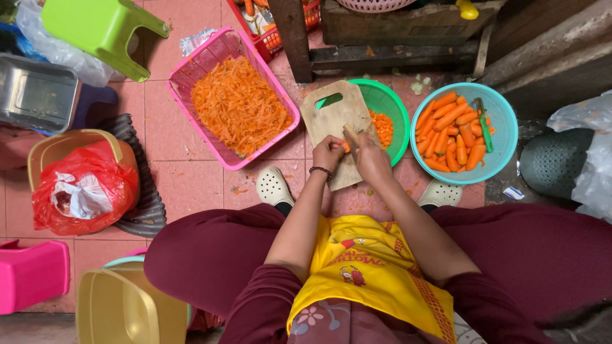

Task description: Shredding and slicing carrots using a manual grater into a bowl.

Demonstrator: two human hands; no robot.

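My left hand (327,153) pins a small piece of carrot (345,147) on a wooden cutting board (325,118) that rests tilted over a green bowl (389,102) of chopped carrot. My right hand (370,156) grips a knife (352,136) by its handle, with the blade at the carrot piece. Both hands meet at the board's lower half. A teal basket (503,121) to the right holds several peeled carrots and a green peeler (484,124).
A pink basket (204,64) of shredded carrot sits to the left. Further left are a red plastic bag (83,188) in a tan bucket, a metal tray (35,92), a green stool (102,28), and a pink stool (32,274). A yellow tub (124,309) stands near my left knee.
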